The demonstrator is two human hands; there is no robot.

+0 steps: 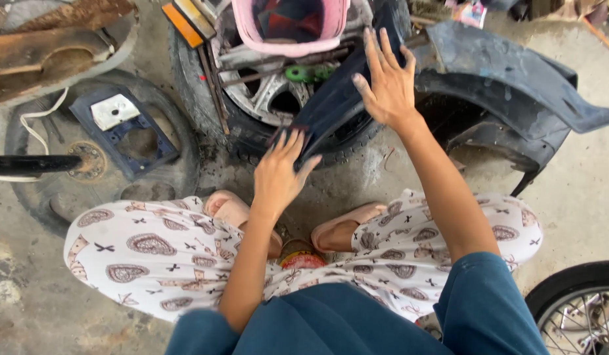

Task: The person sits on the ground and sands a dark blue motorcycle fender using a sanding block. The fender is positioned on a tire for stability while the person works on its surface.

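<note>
Head view, person squatting on a concrete floor (580, 190). Left hand (278, 174) grips the near, lower end of a dark plastic panel (334, 105), fingers curled over its edge. Right hand (386, 82) lies flat against the far, upper part of the same panel, fingers spread wide. The panel leans tilted across a wheel with tyre (252, 98) lying on the floor. A pink basket (288, 26) sits on the wheel's far side. A large dark fender (508, 79) lies to the right, touching the wheel. An old tyre (100, 158) holding a blue bracket (123, 128) lies left. Pink sandals (344, 230) near.
</note>
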